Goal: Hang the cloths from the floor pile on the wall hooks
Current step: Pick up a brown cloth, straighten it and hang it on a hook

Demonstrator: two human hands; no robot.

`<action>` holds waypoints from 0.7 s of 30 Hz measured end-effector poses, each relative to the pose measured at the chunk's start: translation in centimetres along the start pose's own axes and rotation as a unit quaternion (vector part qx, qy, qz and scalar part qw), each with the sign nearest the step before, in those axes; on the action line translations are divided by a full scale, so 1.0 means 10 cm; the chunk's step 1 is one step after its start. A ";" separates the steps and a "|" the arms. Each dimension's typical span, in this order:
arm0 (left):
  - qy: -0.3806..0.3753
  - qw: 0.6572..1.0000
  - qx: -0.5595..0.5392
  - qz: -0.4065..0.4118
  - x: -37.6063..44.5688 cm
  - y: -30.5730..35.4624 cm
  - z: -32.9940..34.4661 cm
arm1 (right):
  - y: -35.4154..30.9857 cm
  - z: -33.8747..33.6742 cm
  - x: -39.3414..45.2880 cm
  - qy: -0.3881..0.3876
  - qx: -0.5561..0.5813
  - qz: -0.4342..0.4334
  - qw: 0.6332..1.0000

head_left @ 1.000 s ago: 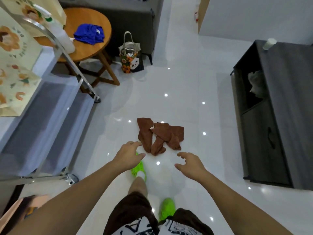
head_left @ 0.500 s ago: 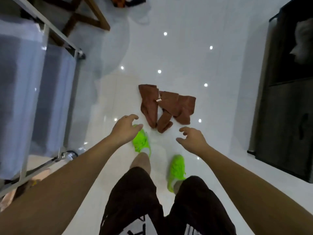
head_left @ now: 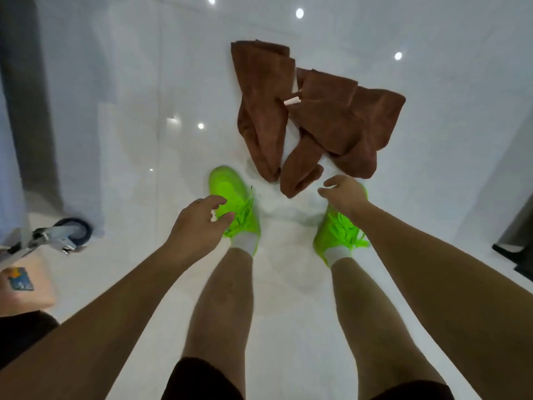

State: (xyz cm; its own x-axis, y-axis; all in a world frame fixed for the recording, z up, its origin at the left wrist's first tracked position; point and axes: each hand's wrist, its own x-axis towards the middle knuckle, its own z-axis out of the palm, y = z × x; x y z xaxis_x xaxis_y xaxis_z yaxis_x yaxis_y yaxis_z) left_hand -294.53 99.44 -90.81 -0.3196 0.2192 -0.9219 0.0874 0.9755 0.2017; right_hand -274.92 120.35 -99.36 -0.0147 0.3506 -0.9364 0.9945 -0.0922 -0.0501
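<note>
Glossy white floor (head_left: 121, 145) mirrors ceiling lights; caster wheel (head_left: 75, 232) at left

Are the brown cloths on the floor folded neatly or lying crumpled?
Crumpled: the brown cloths lie bunched and overlapping on the white floor, not folded flat.

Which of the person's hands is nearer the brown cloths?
The right hand, beside the pile of brown cloths at its near tip. The left hand hangs farther back, over the left green shoe.

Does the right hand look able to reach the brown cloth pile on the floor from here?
Probably yes: the right hand is empty, fingers loosely curled, just short of the nearest end of the brown cloth pile, with only bare white floor between them.
</note>
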 end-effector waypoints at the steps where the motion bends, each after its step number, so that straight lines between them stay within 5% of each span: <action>1: -0.002 1.000 0.001 -0.003 0.13 -0.04 0.11 | 0.06 0.05 0.24 0.002 0.008 0.010 1.000; 8: -0.001 0.999 -0.029 -0.043 0.57 -0.25 0.78 | 0.33 0.48 1.44 -0.007 0.230 0.075 0.970; 14: 0.001 0.999 -0.024 -0.044 0.64 -0.24 1.02 | 0.37 0.79 1.66 0.104 0.268 0.038 0.957; 21: 0.003 0.999 -0.025 -0.045 0.64 -0.08 1.10 | 0.44 0.74 1.52 -0.021 0.250 0.049 0.967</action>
State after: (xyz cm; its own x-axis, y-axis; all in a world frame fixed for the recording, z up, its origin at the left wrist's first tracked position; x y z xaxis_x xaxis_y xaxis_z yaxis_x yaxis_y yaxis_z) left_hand -286.32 99.89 -100.53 -0.3297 0.1315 -0.9349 0.0109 0.9907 0.1355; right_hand -271.49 118.34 -116.39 0.0632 0.2795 -0.9581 0.8173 -0.5655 -0.1110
